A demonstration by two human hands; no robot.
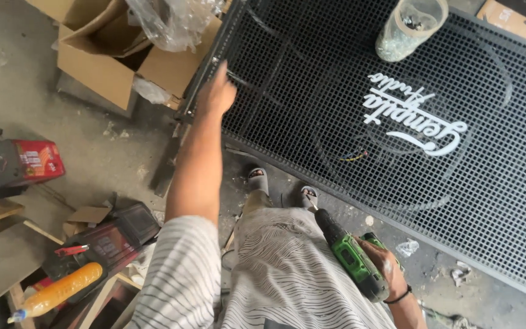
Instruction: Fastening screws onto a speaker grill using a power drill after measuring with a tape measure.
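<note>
My left hand (217,92) reaches out to the near left corner of a large black metal grille (336,67) lying flat over a cabinet, fingers resting on its edge. My right hand (385,263) hangs low by my right leg and grips a green and black cordless drill (349,254), its bit pointing up toward my feet. My sandalled feet (282,186) stand right against the grille's near edge. The grille carries a white script emblem (414,119).
A clear plastic jar (410,25) with small parts stands on the grille's far side. An open cardboard box (120,52) with plastic wrap sits at the left. A red box (22,161), wooden pieces and an orange bottle (62,287) clutter the lower left floor.
</note>
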